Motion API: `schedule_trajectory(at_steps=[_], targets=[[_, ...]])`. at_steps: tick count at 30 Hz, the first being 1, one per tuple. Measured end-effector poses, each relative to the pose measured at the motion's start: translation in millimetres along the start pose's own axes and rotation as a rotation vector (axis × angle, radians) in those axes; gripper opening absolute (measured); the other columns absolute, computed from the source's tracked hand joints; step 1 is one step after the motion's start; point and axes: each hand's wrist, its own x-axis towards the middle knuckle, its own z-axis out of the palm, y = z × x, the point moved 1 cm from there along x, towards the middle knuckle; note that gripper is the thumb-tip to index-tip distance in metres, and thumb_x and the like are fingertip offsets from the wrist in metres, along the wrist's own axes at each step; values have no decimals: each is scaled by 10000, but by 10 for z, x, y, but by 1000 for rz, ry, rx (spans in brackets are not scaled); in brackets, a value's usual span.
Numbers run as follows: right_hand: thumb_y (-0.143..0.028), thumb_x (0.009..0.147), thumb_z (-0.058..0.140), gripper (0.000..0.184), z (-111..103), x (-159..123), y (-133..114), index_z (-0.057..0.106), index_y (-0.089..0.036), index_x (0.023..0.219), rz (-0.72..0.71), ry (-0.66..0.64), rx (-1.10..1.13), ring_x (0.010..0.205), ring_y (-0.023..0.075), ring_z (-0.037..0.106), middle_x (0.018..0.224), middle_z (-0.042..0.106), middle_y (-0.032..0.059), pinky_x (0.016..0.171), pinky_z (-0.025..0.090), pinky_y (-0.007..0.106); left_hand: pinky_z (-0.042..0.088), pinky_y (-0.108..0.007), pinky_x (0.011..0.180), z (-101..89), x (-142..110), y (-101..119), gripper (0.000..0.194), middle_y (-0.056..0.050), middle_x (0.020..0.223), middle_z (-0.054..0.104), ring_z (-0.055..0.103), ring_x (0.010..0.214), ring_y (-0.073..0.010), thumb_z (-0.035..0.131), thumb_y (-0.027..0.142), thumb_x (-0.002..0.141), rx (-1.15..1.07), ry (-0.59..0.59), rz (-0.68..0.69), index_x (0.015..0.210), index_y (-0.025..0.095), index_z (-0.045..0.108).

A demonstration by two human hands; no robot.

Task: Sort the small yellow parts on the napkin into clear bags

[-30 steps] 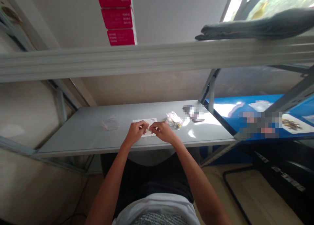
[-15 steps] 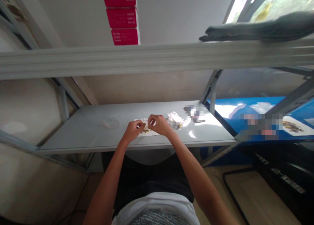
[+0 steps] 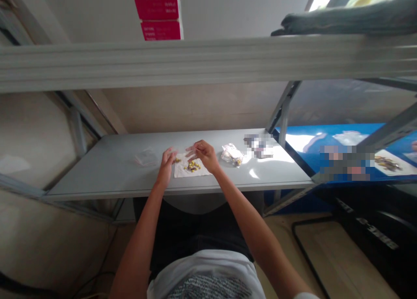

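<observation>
Two open hands, the left hand [image 3: 166, 167] and right hand [image 3: 201, 155], spread fingers near tiny yellow pieces [image 3: 193, 165] on a white paper sheet [image 3: 202, 172]; light, loose, best pinched by fingertip.

At your 11 o'clock, a flat clear plastic bag [image 3: 146, 157] lies on a pale grey steel shelf [image 3: 97, 173]. Stacked magenta cardboard boxes [image 3: 157, 3] show at 12 o'clock, a crumpled grey-green cloth [image 3: 345, 23] drapes over the upper shelf beam [image 3: 97, 66] at 1, and a glossy blue panel [image 3: 325, 157] stands at 2.
</observation>
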Motion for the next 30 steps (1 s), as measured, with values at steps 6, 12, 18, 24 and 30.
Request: schedule_trajectory(at_steps=[6,12,18,24,30], targets=[[-592,836,704,427,-171,-72,219,753,-184,951,106,40,-8,853,226,744,974,759,84,779,635,384,491,-257,602,5,88,-133,563,-67,919,760,700,693,-165,823,456,744,-53,-161,-142,1176,176,597],[-570,843,683,402,-293,-184,372,799,-185,850,145,142,-383,804,216,711,871,786,72,710,546,300,409,-220,542,-23,192,-254,442,-85,893,776,648,640,-128,854,437,700,29,-50,-38,956,179,603],[-507,795,743,326,-331,-189,444,730,-182,797,121,184,-502,682,182,657,822,773,80,629,486,279,440,-243,603,-95,170,-361,415,-76,835,745,648,671,-139,867,487,663,30,97,-22,854,166,689],[-417,791,743,472,-320,-216,444,622,-210,1198,85,166,-455,629,143,602,775,739,3,604,458,248,476,-256,671,-107,172,-364,445,-87,913,753,668,769,-159,833,508,713,75,90,14,978,162,741],[-404,805,677,230,-331,-184,464,723,-180,828,72,122,-512,711,173,644,858,758,70,677,497,293,518,-266,725,-89,166,-348,527,-116,1046,754,692,816,-158,804,515,746,39,85,31,1116,160,685]])
